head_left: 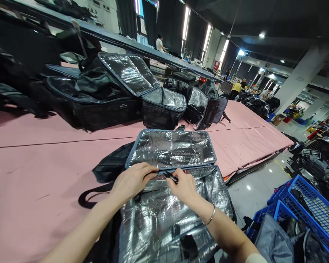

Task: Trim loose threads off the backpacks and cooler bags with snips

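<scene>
An insulated bag with a shiny silver lining (153, 219) lies open before me, its lid (172, 146) folded back on the far side. My left hand (138, 179) is closed at the hinge seam, thumb and fingers pinching the blue-grey edging between lid and body. Just right of it, my right hand (182, 184) grips a small black tool (171, 177) with pale marking; its exact kind is not clear. The tool's tip points at the seam, close to the left fingertips. A black strap (91, 197) loops out at the bag's left side.
More open silver-lined bags (164, 109) stand along the far side of the pink-covered table (57, 164). Blue plastic crates (315, 204) holding bags sit on the floor at right. Bags are heaped behind them, and several people work farther off.
</scene>
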{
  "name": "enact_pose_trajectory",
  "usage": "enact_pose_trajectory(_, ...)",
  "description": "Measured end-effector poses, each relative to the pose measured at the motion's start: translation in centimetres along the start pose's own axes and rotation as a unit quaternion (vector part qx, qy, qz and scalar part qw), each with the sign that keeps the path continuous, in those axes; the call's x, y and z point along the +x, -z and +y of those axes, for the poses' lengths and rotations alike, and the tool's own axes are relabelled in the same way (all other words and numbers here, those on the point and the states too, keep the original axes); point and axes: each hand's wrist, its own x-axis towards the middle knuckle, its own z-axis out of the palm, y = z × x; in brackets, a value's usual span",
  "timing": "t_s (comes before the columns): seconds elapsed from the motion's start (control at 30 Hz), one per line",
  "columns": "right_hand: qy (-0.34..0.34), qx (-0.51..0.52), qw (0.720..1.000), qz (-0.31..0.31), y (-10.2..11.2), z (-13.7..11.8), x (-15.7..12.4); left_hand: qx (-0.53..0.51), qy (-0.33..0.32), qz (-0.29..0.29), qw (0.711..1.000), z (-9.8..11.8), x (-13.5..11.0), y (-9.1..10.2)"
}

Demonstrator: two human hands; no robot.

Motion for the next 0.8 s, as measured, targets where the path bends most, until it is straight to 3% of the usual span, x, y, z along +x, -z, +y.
enact_pose_trajectory(0.2,0.002,0.015,1.000,-0.001,-0.4,0.3,0.3,0.014,0.022,-0.047,0.999,0.8,1.8,0.6)
enact_pose_trajectory(0.5,-0.012,0.036,0.999,-0.010,-0.1,-0.2,0.7,0.025,0.019,0.058,0.998,2.5,0.4,-1.1)
enact_pose_trajectory(0.8,0.004,0.000,1.000,0.007,-0.5,-0.9,1.2,0.009,-0.021,0.097,0.995,2.1,0.3,-1.9)
